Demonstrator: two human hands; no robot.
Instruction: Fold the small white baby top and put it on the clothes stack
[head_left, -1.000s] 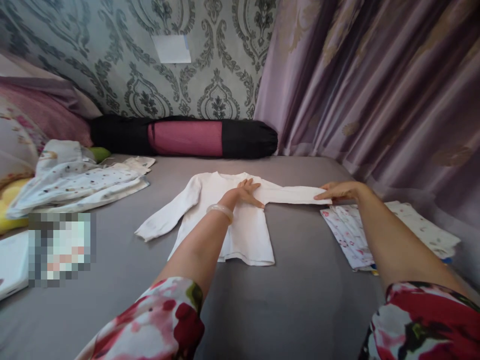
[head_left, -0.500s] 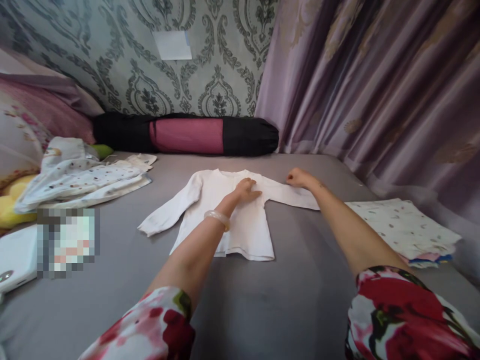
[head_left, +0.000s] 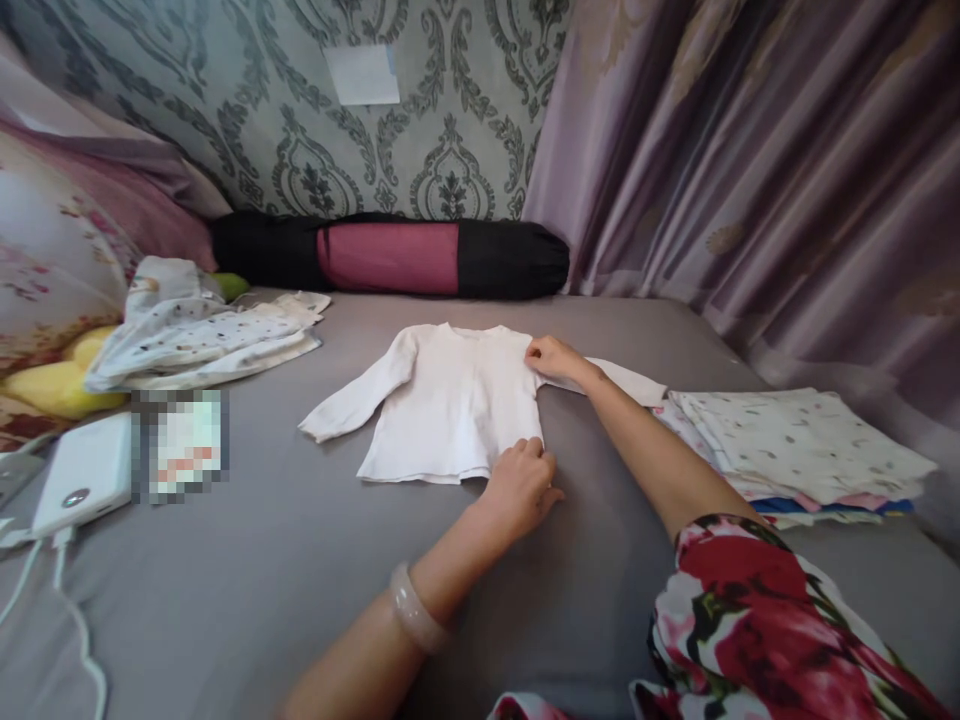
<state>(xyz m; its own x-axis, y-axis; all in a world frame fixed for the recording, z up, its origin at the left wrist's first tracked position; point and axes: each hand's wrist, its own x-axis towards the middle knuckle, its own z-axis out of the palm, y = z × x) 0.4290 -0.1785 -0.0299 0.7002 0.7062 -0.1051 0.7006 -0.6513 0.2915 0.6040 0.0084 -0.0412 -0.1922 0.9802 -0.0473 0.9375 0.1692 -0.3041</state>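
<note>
A small white long-sleeved shirt [head_left: 450, 400] lies spread flat on the grey sheet, its neckline toward the wall and both sleeves stretched outward. My left hand [head_left: 521, 480], with a pale bangle on the wrist, is at the shirt's lower right corner, its fingers bent down onto the hem and side edge. The fingertips there are partly hidden. Up at the right shoulder seam, my right hand [head_left: 551, 358] has thumb and fingers closed on the cloth. Its forearm passes over part of the right sleeve.
A stack of folded printed clothes [head_left: 802, 440] sits at the right. Loose spotted clothes [head_left: 202, 340] lie at the left by a yellow plush thing [head_left: 60, 388]. Nearer are a white power bank [head_left: 86, 470] with cables and a blurred-out item [head_left: 186, 445]. A black-and-pink bolster [head_left: 390, 258] lines the wall.
My left hand has moved from the shirt's upper chest down to the lower right corner. My right hand has shifted left from above the sleeve to the shoulder. The view has shifted slightly.
</note>
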